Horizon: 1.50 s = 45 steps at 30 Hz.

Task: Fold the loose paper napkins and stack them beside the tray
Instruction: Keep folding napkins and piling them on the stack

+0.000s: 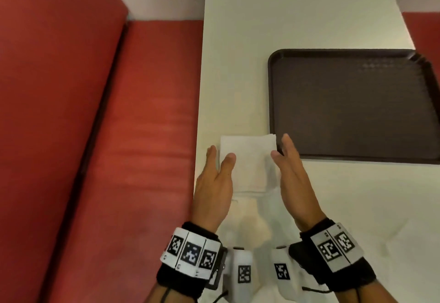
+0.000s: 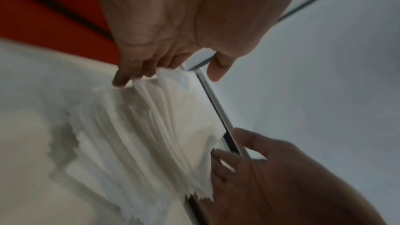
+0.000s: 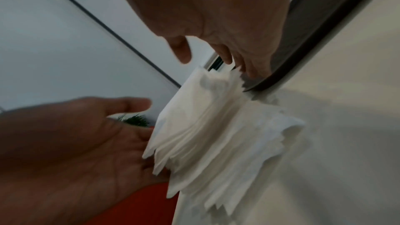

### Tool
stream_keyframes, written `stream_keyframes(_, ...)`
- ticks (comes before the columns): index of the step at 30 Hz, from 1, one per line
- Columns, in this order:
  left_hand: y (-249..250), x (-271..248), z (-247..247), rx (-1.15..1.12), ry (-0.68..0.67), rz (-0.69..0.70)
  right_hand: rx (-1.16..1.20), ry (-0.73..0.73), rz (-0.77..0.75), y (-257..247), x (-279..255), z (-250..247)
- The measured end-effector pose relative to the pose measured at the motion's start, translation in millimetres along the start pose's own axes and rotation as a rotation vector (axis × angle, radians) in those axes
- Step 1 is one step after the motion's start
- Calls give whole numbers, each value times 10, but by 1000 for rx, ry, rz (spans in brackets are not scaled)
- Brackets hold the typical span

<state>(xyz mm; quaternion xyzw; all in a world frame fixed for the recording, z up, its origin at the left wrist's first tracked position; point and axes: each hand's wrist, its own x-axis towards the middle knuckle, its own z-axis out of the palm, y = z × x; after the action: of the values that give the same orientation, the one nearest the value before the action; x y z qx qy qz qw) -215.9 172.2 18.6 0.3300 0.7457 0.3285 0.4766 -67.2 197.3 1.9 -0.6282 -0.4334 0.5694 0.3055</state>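
A stack of folded white napkins (image 1: 247, 162) lies on the white table (image 1: 250, 64), just left of the near left corner of the dark brown tray (image 1: 352, 102). My left hand (image 1: 220, 157) stands on edge against the stack's left side, fingers straight. Along the stack's right side, by the tray rim, stands my right hand (image 1: 284, 152), also straight-fingered. The left wrist view shows the left hand (image 2: 177, 67) touching the layered napkin edges (image 2: 151, 126). From the right wrist, the right hand (image 3: 216, 57) touches the stack (image 3: 216, 134) beside the tray (image 3: 303, 49).
The table's left edge runs right by my left hand, with a red bench seat (image 1: 142, 124) below it. More white paper (image 1: 247, 207) lies between the stack and me, its outline hard to tell. The tray holds nothing.
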Motion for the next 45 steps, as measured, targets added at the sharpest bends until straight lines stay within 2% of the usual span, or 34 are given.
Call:
stream_keyframes(4, 92, -2, 140, -8, -60, -69, 36, -93, 21, -12, 27, 138)
stream_keyframes(10, 50, 28, 92, -118, -19, -194, 82, -51, 64, 25, 28, 24)
stream_keyframes(13, 57, -1, 130, -129, -51, -207, 113, -86, 107, 26, 30, 60)
stream_keyframes(19, -17, 61, 49, -207, 1, -211, 131, -6, 152, 41, -33, -5)
stream_keyframes(24, -9, 9, 13, -212, -16, -231, 113, 8, 98, -19, -125, 16)
stream_keyframes(29, -29, -166, -297, -49, 101, -143, 82, 98, 10, -100, -305, -389)
stream_keyframes(34, -372, -655, -515, 104, 36, -25, 122, 133, -78, -71, -726, -916)
stream_keyframes(38, -589, -1164, -320, 266, -20, 184, 29, 84, -179, -122, -1293, -1296)
stream_keyframes(42, -789, -1582, 96, 516, -94, 391, -111, 130, -258, -105, -1917, -1812)
stream_keyframes(45, -869, -1814, 361, 579, -110, 461, -181, 156, -258, 114, -2256, -2125)
